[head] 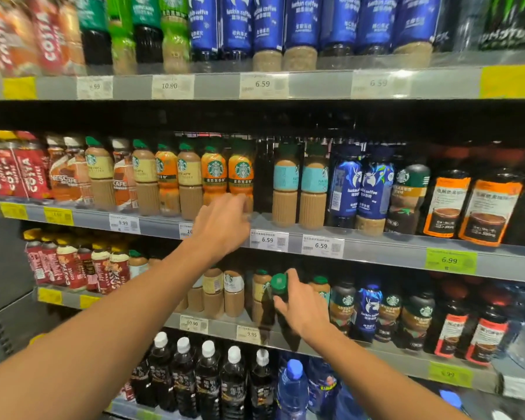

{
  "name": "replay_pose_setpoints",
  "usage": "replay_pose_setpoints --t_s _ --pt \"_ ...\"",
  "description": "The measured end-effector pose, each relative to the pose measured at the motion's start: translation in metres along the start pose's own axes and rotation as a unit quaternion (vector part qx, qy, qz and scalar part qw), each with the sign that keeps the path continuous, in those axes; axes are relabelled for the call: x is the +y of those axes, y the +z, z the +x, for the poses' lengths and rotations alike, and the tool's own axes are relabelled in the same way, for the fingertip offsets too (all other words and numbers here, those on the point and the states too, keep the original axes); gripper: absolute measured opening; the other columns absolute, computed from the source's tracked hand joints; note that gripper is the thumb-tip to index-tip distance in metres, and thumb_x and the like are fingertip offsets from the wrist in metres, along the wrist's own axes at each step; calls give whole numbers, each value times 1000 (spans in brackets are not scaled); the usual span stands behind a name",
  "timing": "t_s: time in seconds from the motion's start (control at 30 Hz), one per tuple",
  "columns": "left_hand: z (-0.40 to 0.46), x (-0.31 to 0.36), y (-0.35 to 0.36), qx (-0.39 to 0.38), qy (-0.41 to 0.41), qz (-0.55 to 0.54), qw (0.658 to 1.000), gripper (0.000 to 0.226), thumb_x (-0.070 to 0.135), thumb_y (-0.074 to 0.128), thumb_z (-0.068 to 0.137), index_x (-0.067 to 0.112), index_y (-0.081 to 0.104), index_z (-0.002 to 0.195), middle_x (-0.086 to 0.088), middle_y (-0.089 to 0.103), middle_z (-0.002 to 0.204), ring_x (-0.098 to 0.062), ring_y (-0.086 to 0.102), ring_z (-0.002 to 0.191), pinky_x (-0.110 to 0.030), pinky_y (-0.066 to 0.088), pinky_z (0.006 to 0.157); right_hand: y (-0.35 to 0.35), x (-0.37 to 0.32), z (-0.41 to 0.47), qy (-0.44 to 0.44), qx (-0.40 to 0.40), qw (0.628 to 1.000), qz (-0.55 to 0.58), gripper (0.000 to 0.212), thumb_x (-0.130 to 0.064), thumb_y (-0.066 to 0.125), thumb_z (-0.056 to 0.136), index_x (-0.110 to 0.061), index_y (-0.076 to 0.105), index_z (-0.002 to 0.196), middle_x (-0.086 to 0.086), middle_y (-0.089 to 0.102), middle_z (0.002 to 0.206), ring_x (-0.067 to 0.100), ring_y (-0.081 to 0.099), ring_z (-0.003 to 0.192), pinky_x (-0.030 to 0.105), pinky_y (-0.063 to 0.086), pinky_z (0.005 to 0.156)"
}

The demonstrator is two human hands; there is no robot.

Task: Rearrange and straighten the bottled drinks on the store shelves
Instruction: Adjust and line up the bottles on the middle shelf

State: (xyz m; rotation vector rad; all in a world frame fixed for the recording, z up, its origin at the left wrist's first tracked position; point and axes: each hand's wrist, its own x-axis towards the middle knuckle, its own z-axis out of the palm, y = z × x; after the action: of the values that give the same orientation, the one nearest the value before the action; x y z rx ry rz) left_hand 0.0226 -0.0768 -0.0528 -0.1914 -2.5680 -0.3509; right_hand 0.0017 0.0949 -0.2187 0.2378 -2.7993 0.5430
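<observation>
left hand (222, 225) curls its fingers round an orange bottle (241, 180). right hand (297, 304) grips a dark bottle (278, 301).

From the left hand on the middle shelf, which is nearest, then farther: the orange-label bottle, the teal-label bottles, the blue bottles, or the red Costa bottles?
Seen from the head camera, from the left hand:
1. Orange-label bottle, right at the fingers.
2. Teal-label bottles, just right, past a gap.
3. Blue bottles, farther right.
4. Red Costa bottles, far left end.
</observation>
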Motion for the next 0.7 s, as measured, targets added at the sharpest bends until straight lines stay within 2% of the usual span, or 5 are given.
replay_pose_setpoints --t_s 0.1,0.23,0.4,0.57,0.7 --pt "-4 -1 -2 -56 -10 37 998 43 21 64 85 19 51 126 -5 56 127 -27 53 118 -46 44 95 -8 1 -5 -33 -7 999 8 51 -35 61 94 -30 30 134 5 68 109 27 68 96 42 55 77" --pt "-1 -14 -6 -116 -59 18 991 60 24 68 84 16 40 137 -6 41 142 -31 44 130 -53 39 105 -29 10 -22 -61 -4 997 48 44 -34 63 93 -35 37 129 0 67 107 19 58 87 34 45 69" --pt "1 -28 -1 -167 -103 -1 981 77 21 67 84 12 26 149 -9 29 154 -33 33 139 -52 34 111 -80 3 -31 -101 -34 988 108 44 -35 74 85 -51 45 114 -12 68 97 9 64 78 37 53 78" --pt "-4 -34 7 -222 -109 -17 969 85 19 65 85 16 17 155 -7 14 162 -35 21 146 -57 28 114 -140 -31 -25 -125 -70 972 184 40 -24 78 84 -44 58 112 -16 65 103 -1 64 78 20 50 62" --pt "-12 -38 5 -211 -105 -70 969 88 12 65 82 21 17 155 -3 14 162 -32 19 147 -58 28 114 -177 -69 -14 -161 -53 964 202 36 -26 76 84 -36 59 114 -12 64 104 7 66 78 26 52 59"
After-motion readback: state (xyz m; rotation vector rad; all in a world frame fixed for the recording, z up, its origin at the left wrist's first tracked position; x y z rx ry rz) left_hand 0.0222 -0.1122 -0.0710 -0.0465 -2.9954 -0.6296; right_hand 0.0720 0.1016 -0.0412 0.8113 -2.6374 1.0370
